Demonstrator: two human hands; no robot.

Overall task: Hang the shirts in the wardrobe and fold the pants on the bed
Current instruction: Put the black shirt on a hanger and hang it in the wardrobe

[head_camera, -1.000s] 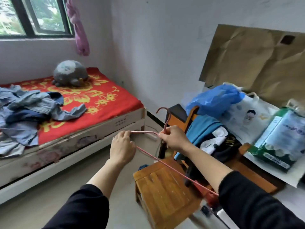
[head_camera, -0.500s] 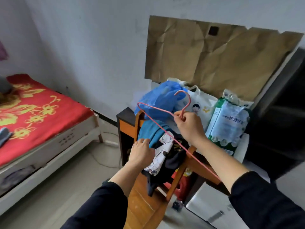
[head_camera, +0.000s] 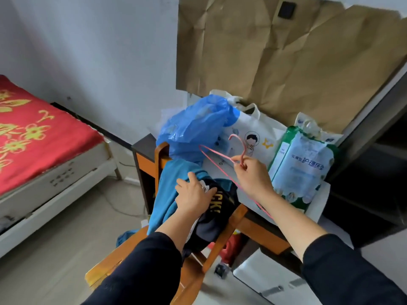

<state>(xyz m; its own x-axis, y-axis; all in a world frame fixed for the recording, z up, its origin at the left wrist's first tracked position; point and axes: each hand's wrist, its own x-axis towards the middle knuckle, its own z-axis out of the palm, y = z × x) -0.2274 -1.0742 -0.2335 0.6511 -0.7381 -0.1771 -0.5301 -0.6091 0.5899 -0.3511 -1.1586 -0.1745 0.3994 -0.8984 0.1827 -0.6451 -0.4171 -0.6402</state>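
A thin pink wire hanger (head_camera: 242, 151) is pinched at its neck, just under the hook, by the right hand (head_camera: 253, 179) and is held above the desk edge. The left hand (head_camera: 193, 194) is laid with fingers spread and uncurled on clothes draped over the back of an orange-brown wooden chair (head_camera: 231, 225): a teal-blue shirt (head_camera: 167, 190) and a dark garment with yellow lettering (head_camera: 218, 219). Nothing is grasped by it. A bed with a red flowered cover (head_camera: 33, 133) is seen at the left, well apart.
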